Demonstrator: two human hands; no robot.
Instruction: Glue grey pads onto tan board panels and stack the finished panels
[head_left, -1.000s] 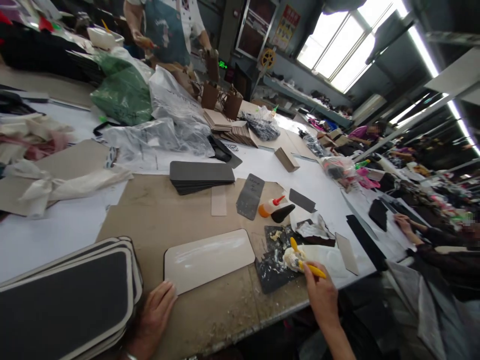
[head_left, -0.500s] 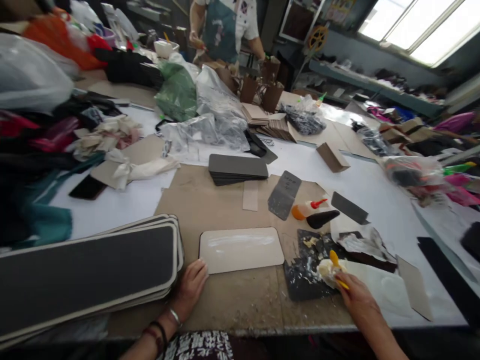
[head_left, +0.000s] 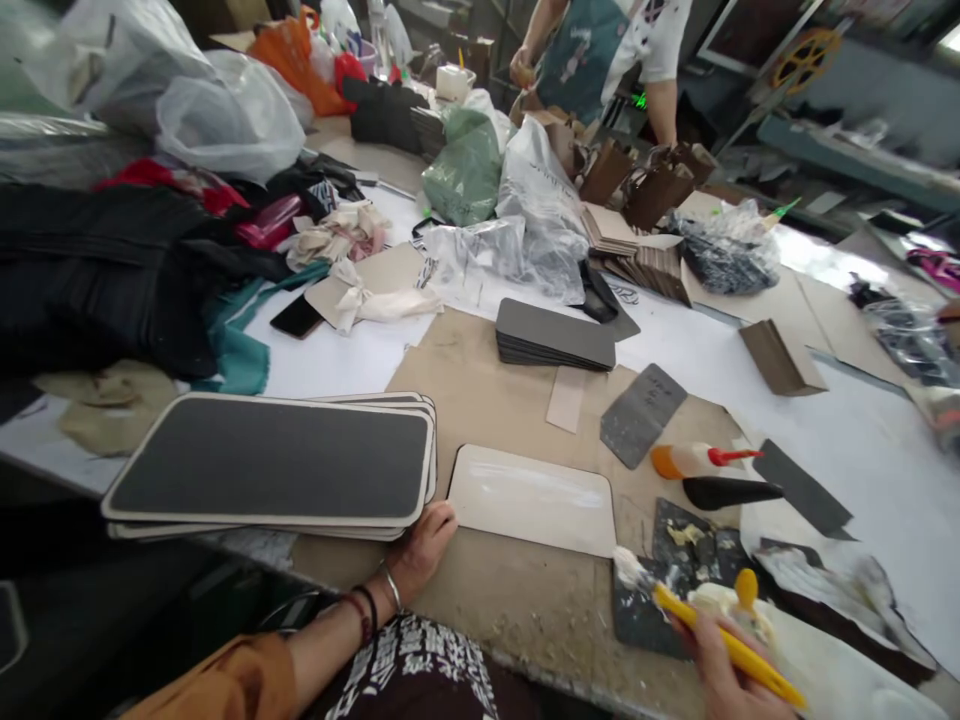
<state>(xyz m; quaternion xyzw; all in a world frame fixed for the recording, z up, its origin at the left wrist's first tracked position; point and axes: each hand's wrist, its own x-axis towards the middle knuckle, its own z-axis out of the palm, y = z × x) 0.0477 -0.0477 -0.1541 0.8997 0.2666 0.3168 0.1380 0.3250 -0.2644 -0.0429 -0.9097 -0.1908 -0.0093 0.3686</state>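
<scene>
A pale rounded board [head_left: 534, 498], shiny with glue, lies on the brown cardboard sheet [head_left: 480, 390] in front of me. My left hand [head_left: 424, 545] rests on the table at the board's left end, fingers curled against its edge. My right hand [head_left: 721, 668] is closed on a yellow-handled glue brush [head_left: 705, 630], whose bristle tip points toward the board's near right corner. Under the brush lies a dark glue-smeared pad [head_left: 679, 575].
A stack of dark boards with pale rims [head_left: 270, 465] lies to the left. A pile of grey panels [head_left: 555, 335], an orange glue bottle [head_left: 686, 460], a black phone [head_left: 298, 316], plastic bags and cloth crowd the table. A person in an apron [head_left: 600, 55] stands at the far end.
The view has swung left and down. My right hand lifted the brush off the glue pad toward the pale board. My left hand stayed at the board's left end.
</scene>
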